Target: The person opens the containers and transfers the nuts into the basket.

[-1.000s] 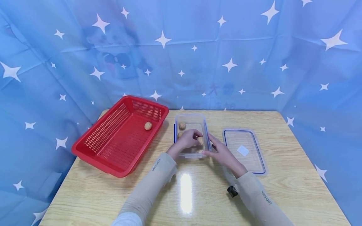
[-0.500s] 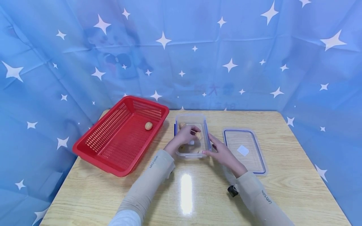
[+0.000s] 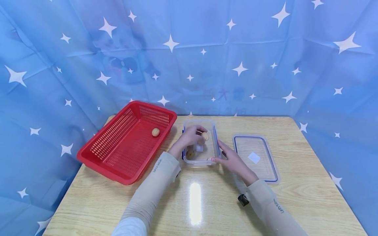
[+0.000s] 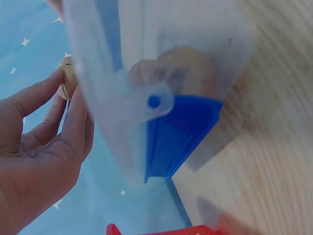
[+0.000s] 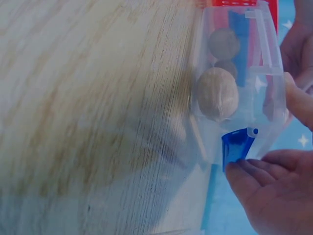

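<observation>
My left hand (image 3: 192, 135) pinches a walnut (image 3: 205, 136) between thumb and fingertips, over the clear plastic food container (image 3: 201, 162). In the left wrist view this walnut (image 4: 68, 78) shows beside the container's rim. My right hand (image 3: 233, 161) holds the container's right side, its thumb at the front right rim. The right wrist view shows its fingers (image 5: 239, 178) against a blue latch (image 5: 237, 144). Through the wall in that view, a large walnut (image 5: 217, 94) and others behind it sit inside. My left hand hides part of the container's inside in the head view.
A red slotted basket (image 3: 124, 178) stands at the left with one walnut (image 3: 155, 132) in it. The container's clear lid (image 3: 255, 147) with a blue seal lies to the right on the wooden table (image 3: 307, 196). A blue star-patterned curtain (image 3: 189, 59) hangs behind.
My left hand has moved back and slightly left over the container with the walnut in its fingers. My right hand has stayed at the container's side.
</observation>
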A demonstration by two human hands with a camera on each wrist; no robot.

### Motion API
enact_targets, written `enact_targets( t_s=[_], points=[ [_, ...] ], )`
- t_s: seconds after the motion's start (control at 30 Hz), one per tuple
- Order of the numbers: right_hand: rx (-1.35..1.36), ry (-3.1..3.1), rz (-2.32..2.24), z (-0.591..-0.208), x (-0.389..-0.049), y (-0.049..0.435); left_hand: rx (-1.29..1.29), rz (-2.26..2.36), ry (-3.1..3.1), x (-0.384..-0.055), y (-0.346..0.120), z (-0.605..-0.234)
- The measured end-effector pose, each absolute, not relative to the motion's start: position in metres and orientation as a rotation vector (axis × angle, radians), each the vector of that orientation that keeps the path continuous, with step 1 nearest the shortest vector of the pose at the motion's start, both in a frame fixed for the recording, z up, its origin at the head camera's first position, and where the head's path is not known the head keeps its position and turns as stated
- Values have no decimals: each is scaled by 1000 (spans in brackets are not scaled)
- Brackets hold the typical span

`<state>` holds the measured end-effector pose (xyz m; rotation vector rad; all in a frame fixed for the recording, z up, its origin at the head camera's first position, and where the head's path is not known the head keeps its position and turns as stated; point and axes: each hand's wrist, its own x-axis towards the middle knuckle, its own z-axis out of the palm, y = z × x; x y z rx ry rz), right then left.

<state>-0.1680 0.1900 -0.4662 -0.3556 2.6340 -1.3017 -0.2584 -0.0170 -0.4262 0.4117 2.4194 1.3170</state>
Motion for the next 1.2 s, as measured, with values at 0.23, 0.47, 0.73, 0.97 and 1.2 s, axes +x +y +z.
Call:
enact_targets(
  t_s=[0.23, 0.47, 0.73, 0.97, 1.2],
  points=[
    [-371, 2621, -1324, -469, -170, 189, 443, 1288, 2484, -265, -24, -417],
    [-356, 2619, -1310, -467, -171, 189, 423, 1302, 2489, -267, -30, -403],
    [-373, 2626, -1308, -469, -171, 190, 419, 1338, 2476, -275, -40, -395],
    [-375, 2645, -1278, -469, -170, 190, 422, 1367, 2513, -282, -51, -387],
    [-383, 2648, -1281, -469, -169, 192, 377, 1391, 2530, -282, -64, -374]
  ],
)
